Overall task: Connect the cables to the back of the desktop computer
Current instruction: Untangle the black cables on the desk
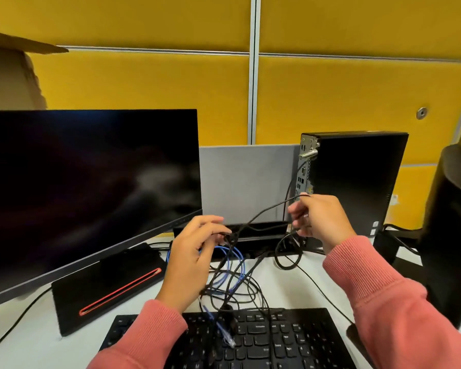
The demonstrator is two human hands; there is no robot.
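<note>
1. Head view, hands: the left hand [194,251], at centre frame, pinches a bundle of thin black cables [232,235] between curled fingers and thumb. The right hand [317,219], right of centre, has its fingers curled round a single thin black cable [266,209] that stretches between the two hands.
2. Head view, target: the slim black desktop computer tower [357,182] stands upright at right of centre, its long axis vertical. Its metal rear panel [304,169] faces the left of the frame, just above the right hand. One dark cable already hangs from that panel.
3. Head view, loose items: a blue network cable [234,262] lies coiled in the tangle on the white desk [298,283]; its plug rests on the black keyboard [277,339] at lower centre. A black monitor [91,187] fills the left.
4. Recommended procedure: separate one cable from the tangle before lifting. Find its plug end, which is not discernible here. Turn the plug towards the right of the frame, square to the panel, and match its shape to the port before pressing.
</note>
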